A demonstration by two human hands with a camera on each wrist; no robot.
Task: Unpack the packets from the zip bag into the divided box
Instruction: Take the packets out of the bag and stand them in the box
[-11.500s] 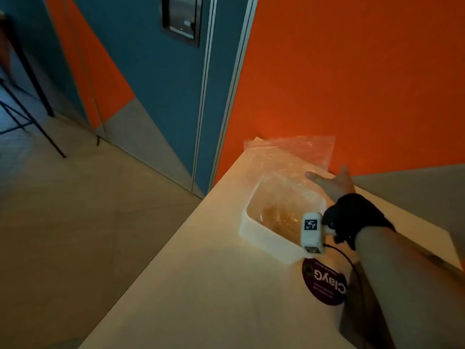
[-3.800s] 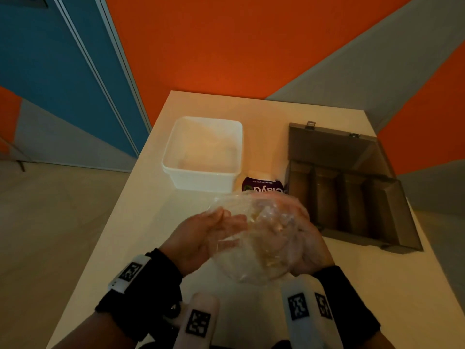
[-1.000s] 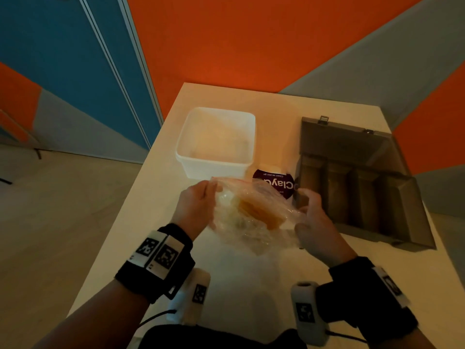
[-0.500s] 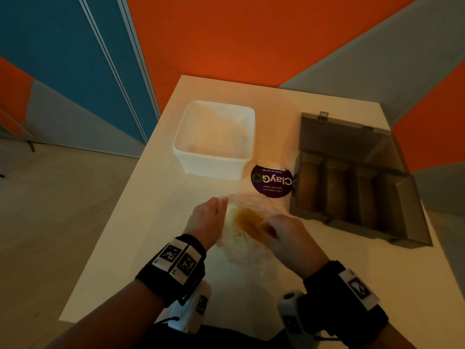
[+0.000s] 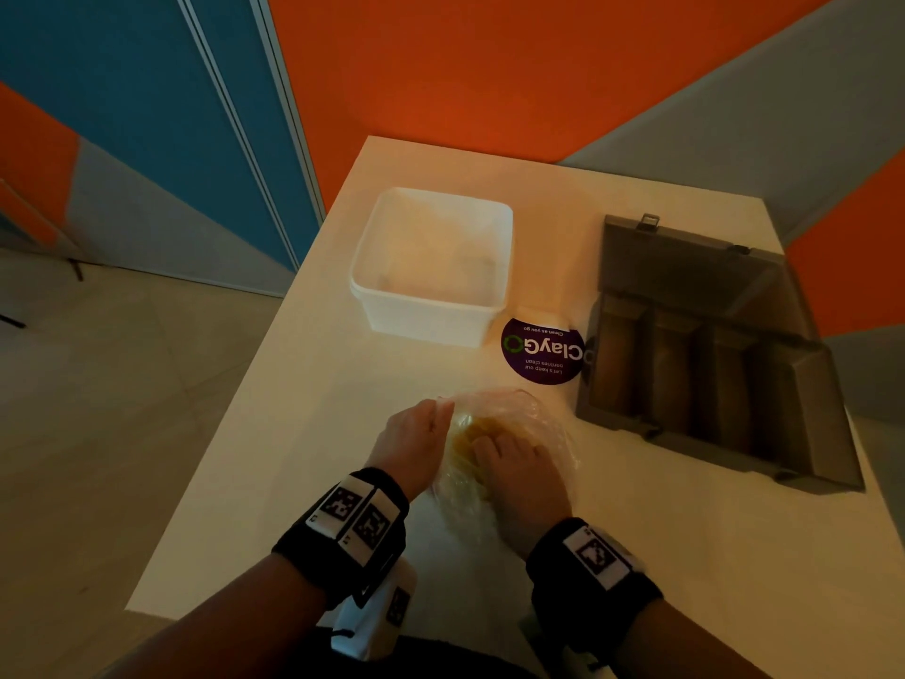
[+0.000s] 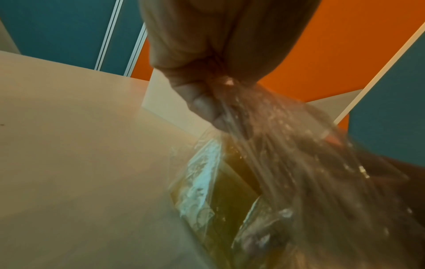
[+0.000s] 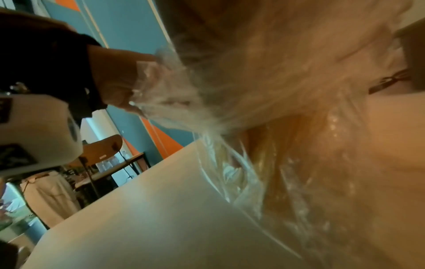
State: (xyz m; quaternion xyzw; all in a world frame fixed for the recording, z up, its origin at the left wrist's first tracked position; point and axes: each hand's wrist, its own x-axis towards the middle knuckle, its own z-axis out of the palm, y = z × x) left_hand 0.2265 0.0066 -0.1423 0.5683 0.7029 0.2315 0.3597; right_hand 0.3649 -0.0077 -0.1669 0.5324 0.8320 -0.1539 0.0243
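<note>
The left hand [image 5: 415, 441] pinches the zip bag [image 5: 509, 433] mouth while the right hand [image 5: 514, 470] reaches inside toward the packets [image 5: 477, 433], its grip hidden, the divided box [image 5: 705, 384] lying to the right.

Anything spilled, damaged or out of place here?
Nothing stands out. The zip bag lies crumpled on the table, left hand pinching its edge, right hand in it at the yellow packets. The divided box sits open. No packets loose.

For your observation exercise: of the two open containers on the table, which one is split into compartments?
The grey box on the right, lid hinged back, has dividers; the white tub does not.
</note>
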